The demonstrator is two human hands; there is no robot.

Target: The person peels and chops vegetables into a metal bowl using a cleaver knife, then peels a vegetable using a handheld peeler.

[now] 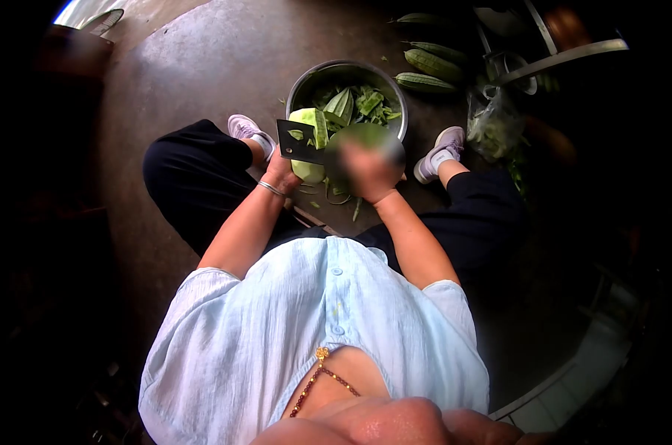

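A seated person's left hand (282, 176) is wrapped about a partly peeled gourd (304, 117) at the near rim of a metal bowl (402, 111), a dark cleaver (299, 141) crossing in front of the gourd's middle.

From left, bare grey floor (165, 81) runs past a pale sneaker (247, 130) to the bowl, where green peelings (371, 102) lie around a ridged piece (339, 106); the right hand (369, 169) appears closed on the cleaver, though blur hides its grip and fingers; farther right, past the other sneaker (440, 153), whole ridged gourds (434, 65) lie on the floor near a clear plastic bag (493, 126), the room's edges sunk in shadow.
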